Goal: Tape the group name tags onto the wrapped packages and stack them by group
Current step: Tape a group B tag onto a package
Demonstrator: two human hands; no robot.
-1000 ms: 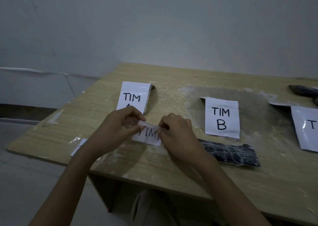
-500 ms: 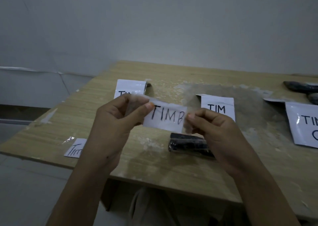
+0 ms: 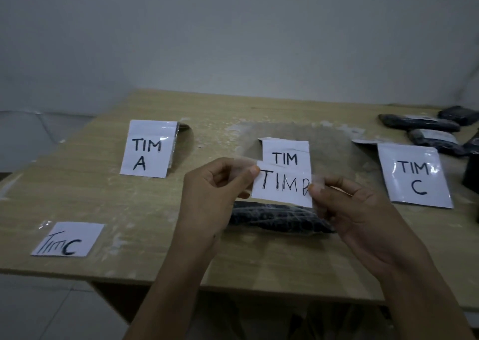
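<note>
A white paper tag reading TIM B (image 3: 282, 185), backed by clear tape, hangs in the air above the table. My left hand (image 3: 212, 197) pinches its left tape end and my right hand (image 3: 355, 210) pinches its right tape end. Just below the tag a dark wrapped package (image 3: 274, 216) lies on the wooden table (image 3: 155, 210). Another loose tag reading TIM C (image 3: 68, 240) lies flat near the front left corner.
Three big group signs lie on the table: TIM A (image 3: 146, 149) at left, TIM B (image 3: 285, 153) in the middle behind the held tag, TIM C (image 3: 414, 175) at right. Several dark wrapped packages (image 3: 420, 124) sit at the back right. A dark object (image 3: 473, 168) stands at the right edge.
The tag was lifted off the table and stretched between both hands. Since half a second ago, the tag and hands have shifted right, over the dark package.
</note>
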